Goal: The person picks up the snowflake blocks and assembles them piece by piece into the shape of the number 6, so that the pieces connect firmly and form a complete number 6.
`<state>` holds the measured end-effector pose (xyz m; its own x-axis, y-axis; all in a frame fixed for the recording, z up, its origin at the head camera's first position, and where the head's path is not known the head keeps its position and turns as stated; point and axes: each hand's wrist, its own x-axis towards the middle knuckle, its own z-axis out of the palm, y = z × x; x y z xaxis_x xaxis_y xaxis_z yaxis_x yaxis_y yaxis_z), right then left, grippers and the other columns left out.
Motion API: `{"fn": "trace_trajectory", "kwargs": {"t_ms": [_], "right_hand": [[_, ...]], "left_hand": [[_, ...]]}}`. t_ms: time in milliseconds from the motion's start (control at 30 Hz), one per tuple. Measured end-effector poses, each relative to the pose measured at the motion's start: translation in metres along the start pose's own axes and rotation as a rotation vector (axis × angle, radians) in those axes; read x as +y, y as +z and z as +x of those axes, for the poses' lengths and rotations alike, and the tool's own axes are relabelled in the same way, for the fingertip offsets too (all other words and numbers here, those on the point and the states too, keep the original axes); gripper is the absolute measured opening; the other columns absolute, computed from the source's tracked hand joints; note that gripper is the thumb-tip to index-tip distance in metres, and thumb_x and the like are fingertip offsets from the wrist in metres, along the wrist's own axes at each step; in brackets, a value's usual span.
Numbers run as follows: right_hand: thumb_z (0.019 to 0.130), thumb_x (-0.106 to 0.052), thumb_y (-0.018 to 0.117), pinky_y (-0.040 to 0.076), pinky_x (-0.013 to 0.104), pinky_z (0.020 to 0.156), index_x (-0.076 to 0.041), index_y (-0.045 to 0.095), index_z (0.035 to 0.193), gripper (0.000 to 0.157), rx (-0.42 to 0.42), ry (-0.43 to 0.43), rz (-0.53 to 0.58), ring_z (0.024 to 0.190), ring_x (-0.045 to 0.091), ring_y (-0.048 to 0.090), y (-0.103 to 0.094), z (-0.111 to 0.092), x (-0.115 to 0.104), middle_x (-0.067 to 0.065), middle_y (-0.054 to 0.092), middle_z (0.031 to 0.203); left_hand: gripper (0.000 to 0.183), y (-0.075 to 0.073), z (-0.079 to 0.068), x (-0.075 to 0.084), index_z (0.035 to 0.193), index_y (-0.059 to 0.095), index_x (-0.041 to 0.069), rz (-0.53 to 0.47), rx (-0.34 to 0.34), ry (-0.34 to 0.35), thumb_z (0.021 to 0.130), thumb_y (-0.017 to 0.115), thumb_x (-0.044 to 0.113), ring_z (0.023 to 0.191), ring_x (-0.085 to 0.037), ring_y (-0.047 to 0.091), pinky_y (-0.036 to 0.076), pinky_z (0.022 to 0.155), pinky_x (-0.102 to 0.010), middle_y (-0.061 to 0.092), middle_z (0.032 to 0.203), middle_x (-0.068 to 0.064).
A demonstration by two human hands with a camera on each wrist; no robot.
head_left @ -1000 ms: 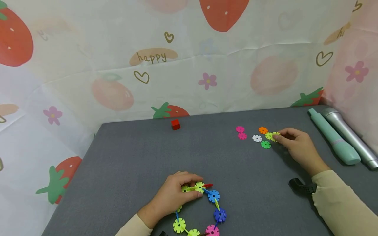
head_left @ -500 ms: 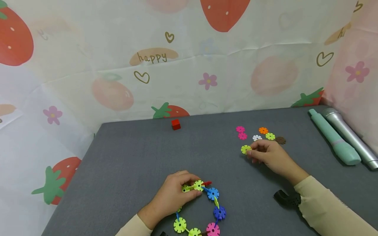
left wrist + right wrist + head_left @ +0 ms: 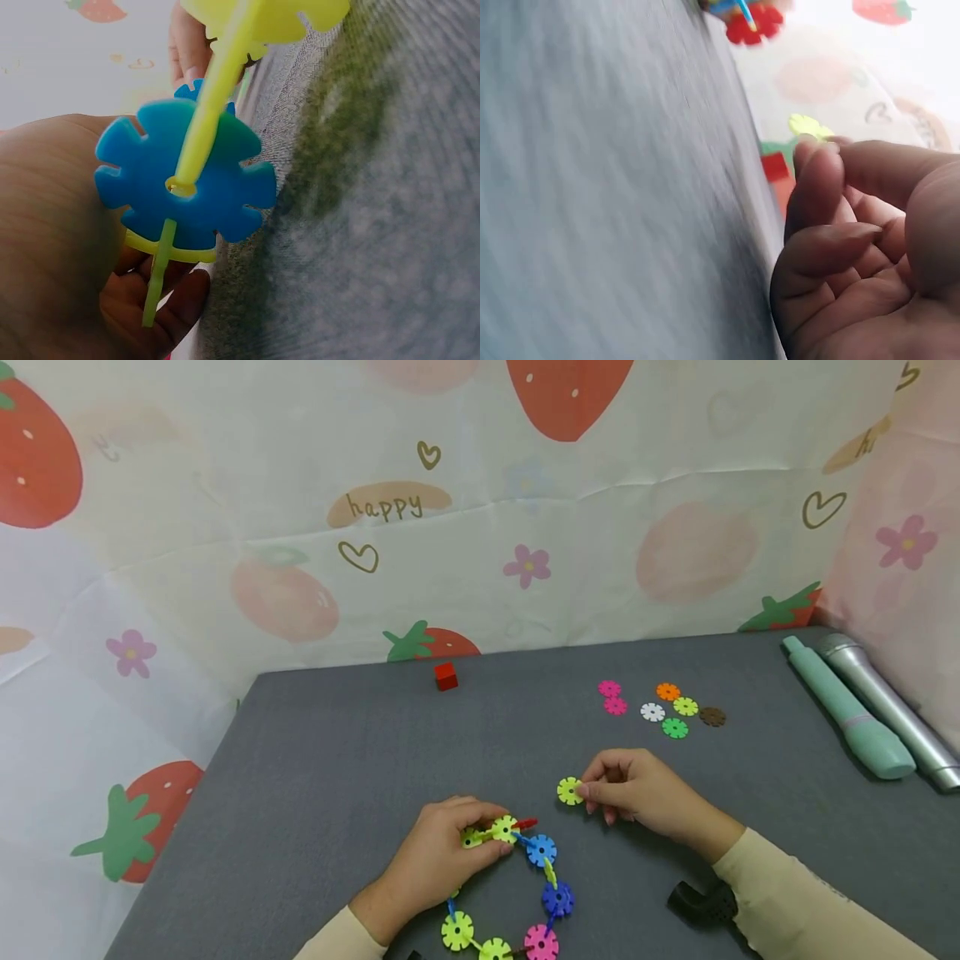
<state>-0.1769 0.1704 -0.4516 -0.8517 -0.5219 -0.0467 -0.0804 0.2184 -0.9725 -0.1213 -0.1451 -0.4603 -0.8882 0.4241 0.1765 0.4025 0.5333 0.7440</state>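
Observation:
A ring of interlocked snowflake discs (image 3: 557, 900) in yellow, blue, pink and red lies at the front middle of the table. My left hand (image 3: 438, 856) grips its upper left part, thumb and fingers around yellow discs. In the left wrist view a blue disc (image 3: 225, 172) with yellow-green ones slotted into it stands near the palm. My right hand (image 3: 648, 797) pinches one loose yellow disc (image 3: 569, 791) by its edge, just right of and beyond the ring. The same yellow disc (image 3: 810, 126) shows past the fingertips in the right wrist view.
Loose discs lie at the back right: pink (image 3: 615, 706), white (image 3: 652, 712), orange (image 3: 668, 692), yellow (image 3: 686, 706), green (image 3: 675, 727) and brown (image 3: 712, 717). A red cube (image 3: 446, 677) sits near the back edge. Green (image 3: 847, 710) and silver (image 3: 892, 710) microphones lie far right.
My right hand took a yellow disc from the loose group and carried it left and nearer, towards the ring. The brown disc came into sight. My left hand stayed almost still on the ring.

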Motion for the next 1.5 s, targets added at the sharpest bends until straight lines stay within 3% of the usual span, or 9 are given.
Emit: {"fn": "trace_trajectory", "kwargs": {"t_ms": [167,467,800,1067,1233,1500], "right_hand": [[0.107,-0.016,0.074,0.038,0.022,0.05,0.005,0.076,0.104,0.021,-0.026,0.061,0.108,0.063,0.014,0.059,0.011,-0.001,-0.004,0.017,0.073,0.088],[0.108,-0.017,0.072,0.039,0.022,0.05,0.005,0.075,0.105,0.023,-0.087,0.079,0.147,0.062,0.011,0.058,0.018,-0.001,-0.004,0.015,0.073,0.087],[0.107,-0.019,0.074,0.046,0.024,0.056,0.003,0.076,0.105,0.022,-0.074,0.148,0.237,0.064,0.014,0.057,0.026,-0.002,-0.006,0.012,0.072,0.087],[0.107,-0.019,0.074,0.041,0.024,0.055,0.001,0.074,0.1,0.021,-0.043,0.136,0.229,0.063,0.013,0.056,0.035,-0.004,-0.009,0.01,0.072,0.085],[0.107,-0.022,0.074,0.042,0.025,0.056,0.001,0.074,0.102,0.023,-0.022,0.139,0.213,0.065,0.014,0.057,0.036,-0.004,-0.011,0.011,0.072,0.087],[0.112,-0.03,0.066,0.05,0.03,0.062,0.005,0.069,0.121,0.036,0.046,0.097,0.184,0.077,0.023,0.061,0.024,-0.002,-0.007,0.017,0.069,0.1]], "left_hand": [[0.026,0.001,0.0,0.001,0.119,0.083,0.015,0.0,0.031,0.02,0.095,0.09,0.017,0.099,-0.009,0.069,0.06,0.087,-0.037,0.074,0.106,0.013],[0.026,0.001,0.0,0.003,0.118,0.083,0.015,-0.007,0.069,0.044,0.093,0.09,0.014,0.098,-0.008,0.069,0.06,0.087,-0.036,0.074,0.104,0.015],[0.026,0.005,0.0,0.006,0.119,0.083,0.012,-0.032,0.086,0.091,0.093,0.09,0.013,0.096,-0.007,0.069,0.06,0.085,-0.035,0.075,0.106,0.012],[0.029,0.007,-0.001,0.007,0.121,0.082,0.007,0.001,0.106,0.13,0.093,0.09,0.014,0.094,-0.008,0.07,0.059,0.08,-0.033,0.076,0.107,0.008],[0.028,0.008,-0.001,0.008,0.12,0.082,0.009,0.007,0.112,0.109,0.093,0.09,0.013,0.093,-0.007,0.069,0.059,0.079,-0.033,0.075,0.104,0.01],[0.027,0.008,0.0,0.007,0.117,0.083,0.011,0.025,0.132,0.042,0.092,0.091,0.011,0.09,-0.007,0.066,0.058,0.08,-0.033,0.073,0.1,0.012]]}}
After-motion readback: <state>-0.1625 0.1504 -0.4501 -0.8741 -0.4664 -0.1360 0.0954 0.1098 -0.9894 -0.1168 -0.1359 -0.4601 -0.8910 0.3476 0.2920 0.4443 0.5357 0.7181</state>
